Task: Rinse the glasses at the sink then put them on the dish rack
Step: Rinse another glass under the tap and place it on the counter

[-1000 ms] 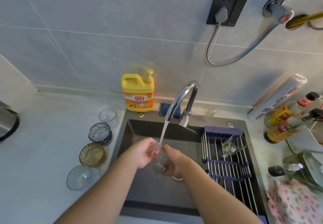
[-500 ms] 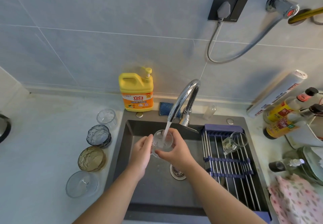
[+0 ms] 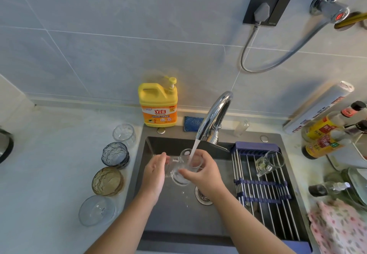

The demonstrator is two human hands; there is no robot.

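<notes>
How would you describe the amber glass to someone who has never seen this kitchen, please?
Find the dark sink; on the pale counter along its left edge stands a row of four glasses. The amber glass is third from the wall, between the blue-grey glass and the wide clear glass, and it is the only brown-tinted one.

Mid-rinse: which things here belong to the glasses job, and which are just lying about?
For the job: glass under the tap, gripped by the right hand, left hand against it; tap; sink; four counter glasses; dish rack; racked glass.
Lying about: detergent bottle; blue sponge; sauce bottles; floral cloth.
</notes>
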